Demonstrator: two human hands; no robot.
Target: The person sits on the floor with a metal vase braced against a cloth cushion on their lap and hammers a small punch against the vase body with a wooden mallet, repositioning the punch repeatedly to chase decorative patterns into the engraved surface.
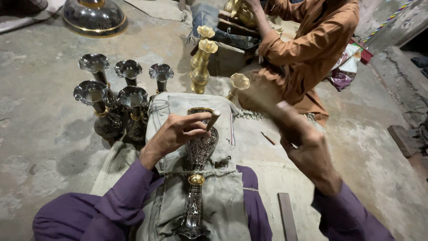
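A dark engraved metal vase [198, 178] with a gold band lies lengthwise on a grey cloth pad [223, 196] over my lap. My left hand [178, 132] rests on the vase's upper body and is closed around a short pale punch-like tool [213, 119] pointed at the metal. My right hand [299, 138] is raised to the right of the vase, blurred by motion, gripping a wooden handle [263, 101] that reaches up and left; its head is smeared and hard to make out.
Several dark fluted vases [111, 96] stand in a cluster at the left. Brass-coloured vases [201, 62] stand behind the pad. Another person in an orange garment [307, 49] sits at the back right, handling a brass piece. A wooden strip [287, 216] lies on the concrete floor.
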